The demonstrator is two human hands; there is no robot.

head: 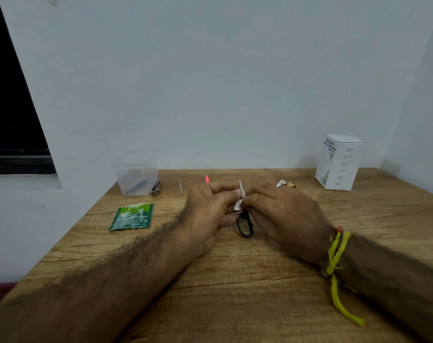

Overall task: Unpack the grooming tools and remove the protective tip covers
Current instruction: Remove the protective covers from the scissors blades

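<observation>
Small scissors with black loop handles (245, 225) sit between my two hands above the wooden table (235, 280). A pale cover or wrapper (240, 194) sits over the blades, its point sticking up. My left hand (208, 206) pinches the blade end from the left. My right hand (279, 211) pinches the same wrapped part from the right. The blades themselves are hidden by fingers and wrapper. Behind lie a thin metal tool (180, 186), a pink-tipped tool (207, 179) and a nail clipper (156, 188).
A clear plastic tub (135, 174) with a dark tool inside stands at the back left. A torn green packet (131, 217) lies in front of it. A white carton (339, 162) stands at the back right. A small metal piece (286, 184) lies behind my right hand.
</observation>
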